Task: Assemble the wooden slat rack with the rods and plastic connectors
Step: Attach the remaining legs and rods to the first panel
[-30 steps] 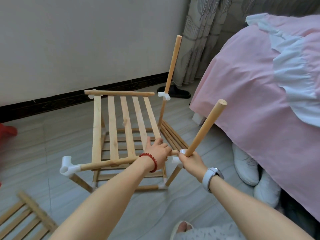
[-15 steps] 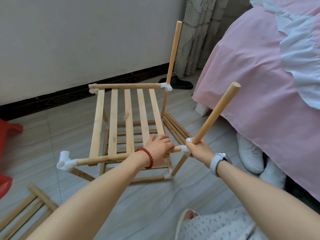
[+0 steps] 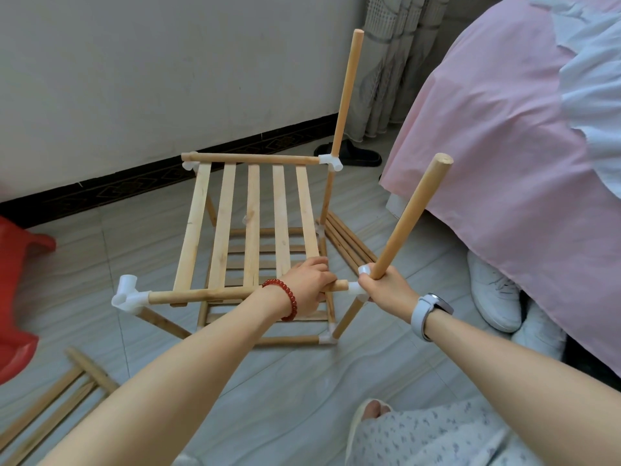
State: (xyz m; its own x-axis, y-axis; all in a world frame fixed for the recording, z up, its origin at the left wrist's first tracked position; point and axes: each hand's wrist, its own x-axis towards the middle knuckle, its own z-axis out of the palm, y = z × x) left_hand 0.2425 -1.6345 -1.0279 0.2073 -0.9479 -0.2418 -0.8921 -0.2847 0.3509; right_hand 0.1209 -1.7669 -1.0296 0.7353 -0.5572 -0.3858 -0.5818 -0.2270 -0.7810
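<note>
Tiled floor [image 3: 161,237]: left hand [image 3: 311,285] grips front rail [image 3: 201,295], right hand [image 3: 386,289] grips rod [image 3: 408,218] beside bed [image 3: 504,163].

bright even daylight, soft shadows, wide-angle bending, blurred edges

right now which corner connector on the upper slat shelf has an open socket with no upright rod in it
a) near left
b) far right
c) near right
a: the near left connector shows an empty upward socket, while the far right connector and the near right connector, by the right hand, each carry an upright rod.
</note>
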